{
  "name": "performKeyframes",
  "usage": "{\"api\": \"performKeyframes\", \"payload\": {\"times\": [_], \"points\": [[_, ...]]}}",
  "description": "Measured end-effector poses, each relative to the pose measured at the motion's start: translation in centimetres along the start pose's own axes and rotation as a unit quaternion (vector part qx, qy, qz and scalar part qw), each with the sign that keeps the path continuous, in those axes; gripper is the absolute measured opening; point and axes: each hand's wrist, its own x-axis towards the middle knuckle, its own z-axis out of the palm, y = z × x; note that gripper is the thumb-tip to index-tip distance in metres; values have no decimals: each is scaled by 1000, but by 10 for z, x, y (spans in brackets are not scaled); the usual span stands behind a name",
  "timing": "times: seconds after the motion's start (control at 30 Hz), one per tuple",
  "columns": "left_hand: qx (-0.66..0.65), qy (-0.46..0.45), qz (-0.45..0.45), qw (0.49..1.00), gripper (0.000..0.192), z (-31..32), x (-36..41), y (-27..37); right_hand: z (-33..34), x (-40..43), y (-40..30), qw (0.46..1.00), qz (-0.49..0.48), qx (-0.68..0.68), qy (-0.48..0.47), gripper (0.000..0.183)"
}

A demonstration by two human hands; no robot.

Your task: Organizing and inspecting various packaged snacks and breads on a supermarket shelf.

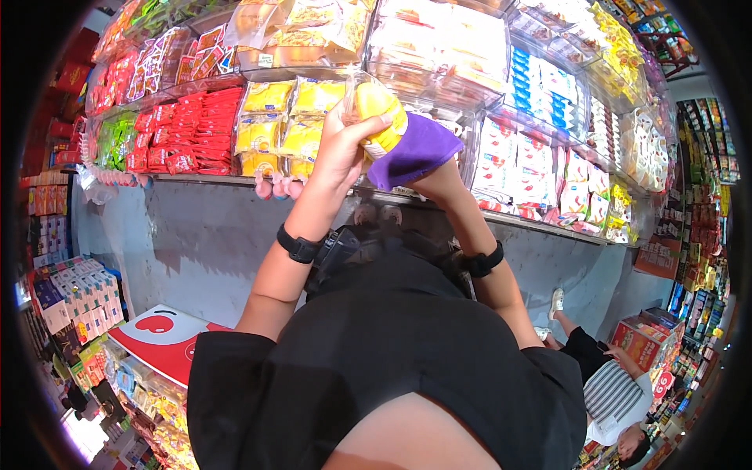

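In the head view, my left hand [346, 144] grips a yellow snack package [376, 106] in clear plastic wrap, with the thumb across its front. A purple cloth [417, 150] is draped over my right hand [437, 179] and lies against the package's lower right side. The cloth hides most of that hand's fingers. Just left of the package, similar yellow packages [267, 97] fill a clear bin at the front of the display.
Red snack packets [197, 129] fill a bin at left, and white-and-red packets [511, 164] one at right. Boxed goods [76, 299] are stacked at lower left. A person [614, 388] in a striped top is at lower right, beside loaded shelves.
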Motion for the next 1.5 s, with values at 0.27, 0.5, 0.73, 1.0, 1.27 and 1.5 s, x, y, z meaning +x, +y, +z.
{"api": "performKeyframes", "payload": {"times": [0.27,0.5,0.73,1.0,1.27,1.5], "points": [[-159,-113,-50,980,54,-22,11,2,-8,-11,7,940,191,241,-148,28],[-254,-206,-49,944,62,-26,28,7,-14,10,-6,891,223,291,-268,40],[-285,-210,-42,935,60,-43,43,-3,-12,5,10,917,165,240,-274,39],[-230,-127,-5,965,47,-57,51,-26,-12,0,22,926,260,189,-199,14],[-15,-40,-30,999,49,-34,41,-43,-15,-7,26,925,308,198,-98,9],[-45,-70,-25,996,45,-11,38,-37,-11,-11,46,985,78,151,-6,25]]}}
